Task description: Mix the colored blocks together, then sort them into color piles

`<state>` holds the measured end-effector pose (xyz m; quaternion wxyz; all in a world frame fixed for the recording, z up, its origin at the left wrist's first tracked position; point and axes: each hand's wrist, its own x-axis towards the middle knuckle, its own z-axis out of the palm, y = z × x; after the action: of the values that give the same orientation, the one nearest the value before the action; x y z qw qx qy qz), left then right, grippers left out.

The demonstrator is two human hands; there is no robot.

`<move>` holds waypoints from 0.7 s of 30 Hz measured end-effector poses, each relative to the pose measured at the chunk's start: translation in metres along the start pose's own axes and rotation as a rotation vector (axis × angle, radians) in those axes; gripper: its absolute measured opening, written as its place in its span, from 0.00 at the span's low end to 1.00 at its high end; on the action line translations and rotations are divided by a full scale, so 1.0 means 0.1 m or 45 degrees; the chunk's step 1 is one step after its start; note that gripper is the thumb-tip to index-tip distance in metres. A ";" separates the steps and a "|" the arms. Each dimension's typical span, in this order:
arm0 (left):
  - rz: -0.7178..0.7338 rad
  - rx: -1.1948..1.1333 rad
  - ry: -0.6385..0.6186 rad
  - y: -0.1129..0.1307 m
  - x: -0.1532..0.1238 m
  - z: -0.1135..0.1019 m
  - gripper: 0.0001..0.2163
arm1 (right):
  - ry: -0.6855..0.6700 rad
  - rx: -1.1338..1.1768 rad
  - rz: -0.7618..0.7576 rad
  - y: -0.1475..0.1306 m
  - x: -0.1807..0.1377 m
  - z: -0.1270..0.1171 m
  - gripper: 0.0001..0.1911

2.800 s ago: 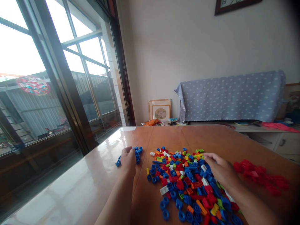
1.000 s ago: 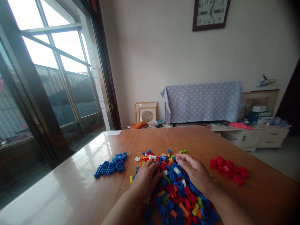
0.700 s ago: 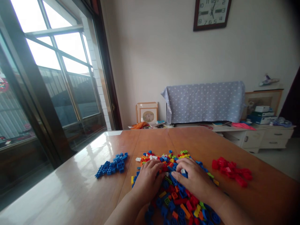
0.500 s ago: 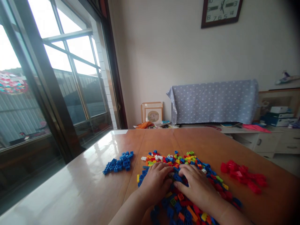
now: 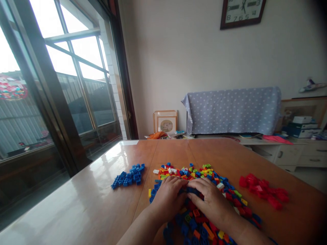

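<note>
My left hand (image 5: 170,194) and my right hand (image 5: 209,198) meet over the middle of a big mixed pile of toy building bricks (image 5: 193,223). The right thumb and fingers close round a dark blue building brick (image 5: 193,191), partly covered by the fingers. My left fingers curl inward, their tips almost touching the right ones; what lies in them is hidden. Blue, red, orange, yellow, green and white bricks surround both hands.
A group of blue bricks (image 5: 129,176) lies left of the pile on the wooden table (image 5: 102,200). Red bricks (image 5: 264,190) lie in a cluster to the right. Beyond the table's far edge stands a white cabinet (image 5: 290,154), with a cloth-covered object (image 5: 232,112) on it.
My right hand has moved left, closer to the left hand, and the gap between its thumb and fingers has narrowed round the blue brick. The left hand has hardly moved.
</note>
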<state>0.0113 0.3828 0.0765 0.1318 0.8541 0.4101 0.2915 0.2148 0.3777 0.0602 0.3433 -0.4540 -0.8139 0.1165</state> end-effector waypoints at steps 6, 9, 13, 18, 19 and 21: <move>-0.071 0.071 -0.011 -0.02 -0.01 -0.01 0.17 | 0.035 0.022 0.072 0.08 0.01 0.04 0.15; -0.116 0.133 -0.026 0.00 -0.02 -0.07 0.17 | 0.074 0.028 0.113 0.12 0.02 0.04 0.15; -0.137 0.199 -0.102 0.02 -0.06 -0.13 0.18 | 0.136 0.030 0.201 0.14 0.03 0.02 0.14; -0.065 0.250 -0.141 0.05 -0.07 -0.12 0.22 | 0.133 0.049 0.191 0.15 0.02 0.03 0.13; -0.053 0.251 -0.140 0.06 -0.07 -0.11 0.22 | 0.127 0.054 0.183 0.16 0.01 0.04 0.13; -0.035 0.252 -0.145 0.06 -0.07 -0.09 0.22 | 0.123 0.064 0.171 0.17 0.01 0.05 0.14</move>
<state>0.0061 0.3739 0.0836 0.0738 0.8723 0.4406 0.1987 0.2223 0.3889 0.0483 0.3849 -0.5038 -0.7610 0.1374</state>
